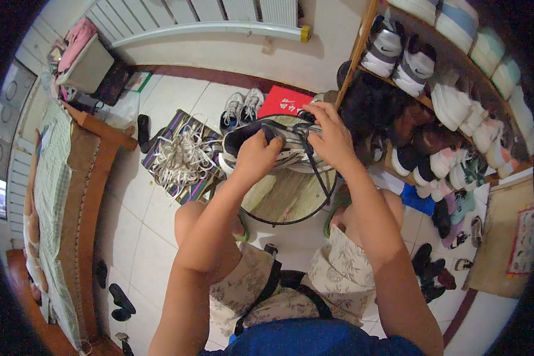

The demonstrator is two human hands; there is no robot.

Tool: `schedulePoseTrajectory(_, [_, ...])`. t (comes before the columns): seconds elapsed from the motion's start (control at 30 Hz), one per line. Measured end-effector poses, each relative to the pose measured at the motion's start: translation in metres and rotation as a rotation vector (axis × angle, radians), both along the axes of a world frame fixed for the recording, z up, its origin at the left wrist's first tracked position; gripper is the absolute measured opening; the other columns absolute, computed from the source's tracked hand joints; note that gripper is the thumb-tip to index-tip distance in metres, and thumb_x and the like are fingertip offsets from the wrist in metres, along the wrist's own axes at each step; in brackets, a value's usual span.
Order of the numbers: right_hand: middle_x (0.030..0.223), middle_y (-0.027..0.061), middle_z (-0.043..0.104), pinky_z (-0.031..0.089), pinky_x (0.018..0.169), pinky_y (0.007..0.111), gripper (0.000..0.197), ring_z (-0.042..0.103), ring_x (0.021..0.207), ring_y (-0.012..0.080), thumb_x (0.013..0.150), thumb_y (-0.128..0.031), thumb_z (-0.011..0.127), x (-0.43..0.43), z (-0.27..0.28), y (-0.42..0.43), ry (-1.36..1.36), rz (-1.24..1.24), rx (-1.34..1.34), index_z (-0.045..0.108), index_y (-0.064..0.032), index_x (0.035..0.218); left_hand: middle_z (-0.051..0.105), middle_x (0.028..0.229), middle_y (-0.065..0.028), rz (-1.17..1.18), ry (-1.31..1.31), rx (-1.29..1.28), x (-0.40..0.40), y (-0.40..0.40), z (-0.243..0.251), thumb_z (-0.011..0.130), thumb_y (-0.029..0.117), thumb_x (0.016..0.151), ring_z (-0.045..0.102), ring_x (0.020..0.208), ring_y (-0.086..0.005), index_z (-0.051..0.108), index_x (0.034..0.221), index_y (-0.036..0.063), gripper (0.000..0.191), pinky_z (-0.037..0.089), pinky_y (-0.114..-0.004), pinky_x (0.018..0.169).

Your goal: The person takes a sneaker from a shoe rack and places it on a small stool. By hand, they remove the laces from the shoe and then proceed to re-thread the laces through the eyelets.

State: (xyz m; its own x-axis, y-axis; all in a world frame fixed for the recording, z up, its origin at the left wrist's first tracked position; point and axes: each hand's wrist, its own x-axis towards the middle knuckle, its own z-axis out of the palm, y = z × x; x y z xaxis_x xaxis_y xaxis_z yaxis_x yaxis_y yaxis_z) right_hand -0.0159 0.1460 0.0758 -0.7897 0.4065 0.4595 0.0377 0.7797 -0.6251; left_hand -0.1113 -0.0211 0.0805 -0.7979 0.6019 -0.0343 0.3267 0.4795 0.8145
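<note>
A grey and white sneaker [289,155] with a dark lining and a black lace lies on its side on a small round table [271,200]. My left hand [260,153] grips the shoe near its opening, thumb at the dark tongue. Over the lacing, my right hand [331,133] has its thumb and fingers at the black lace; whether they pinch it cannot be told. One length of black lace hangs over the shoe's side towards the table's edge. Left of the table, a pile of white shoelaces [184,155] rests on a striped cloth-topped surface [180,116].
Another pair of sneakers [242,107] and a red box [280,101] stand beyond the table. A shoe rack [427,100] full of shoes rises at the right. At the left is a wooden-framed bed [84,178]. Slippers [121,300] and more shoes lie on the tiled floor.
</note>
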Motion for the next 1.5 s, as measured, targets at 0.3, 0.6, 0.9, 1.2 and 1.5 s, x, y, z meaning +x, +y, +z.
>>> schedulePoseTrajectory(0.3, [0.086,0.0111,0.059,0.042,0.076,0.044,0.019,0.055,0.087,0.0341,0.075,-0.017,0.066,-0.002,-0.001,0.007,-0.072,0.156,0.016,0.052,-0.0052,0.082,0.061,0.077,-0.0245,-0.013,-0.068,-0.034,-0.005,0.005,-0.007,0.055,0.034,0.080,0.061,0.077,-0.0381,0.058,0.082,-0.0037,0.038,0.046,-0.044,0.070])
schedulePoseTrajectory(0.6, [0.066,0.0111,0.059,0.046,0.054,0.046,0.022,0.060,0.062,0.0343,0.077,-0.025,0.067,0.057,0.054,-0.031,-0.331,0.610,0.014,0.053,-0.0084,0.082,0.063,0.081,-0.0248,0.076,-0.154,0.001,-0.008,0.007,-0.005,0.050,0.053,0.084,0.060,0.083,-0.0387,0.063,0.086,-0.0046,0.060,0.044,-0.043,0.076])
schedulePoseTrajectory(0.9, [0.081,0.0114,0.064,0.049,0.060,0.037,0.026,0.063,0.067,0.0260,0.083,-0.025,0.064,0.066,0.046,-0.065,-0.458,0.875,-0.176,0.060,-0.0073,0.102,0.064,0.075,-0.0145,0.122,-0.384,0.107,-0.024,0.014,-0.034,0.055,0.050,0.084,0.061,0.076,-0.0258,0.066,0.085,-0.0040,0.055,0.044,-0.037,0.071])
schedulePoseTrajectory(1.2, [0.103,0.0159,0.056,0.047,0.078,0.045,0.031,0.057,0.094,0.0355,0.085,-0.029,0.063,0.009,0.010,0.002,-0.232,0.049,-0.093,0.055,-0.0045,0.101,0.063,0.076,-0.0221,0.057,-0.238,0.038,-0.011,0.006,-0.028,0.049,0.051,0.088,0.061,0.077,-0.0364,0.063,0.078,-0.0033,0.057,0.045,-0.042,0.070])
schedulePoseTrajectory(1.5, [0.077,0.0031,0.053,0.043,0.070,0.032,0.021,0.055,0.075,0.0195,0.086,-0.022,0.062,0.004,-0.011,-0.004,-0.269,0.273,-0.430,0.054,-0.0034,0.088,0.061,0.071,-0.0253,-0.004,0.018,-0.196,0.015,0.003,0.022,0.042,0.055,0.091,0.060,0.075,-0.0425,0.062,0.076,-0.0038,0.064,0.045,-0.046,0.070])
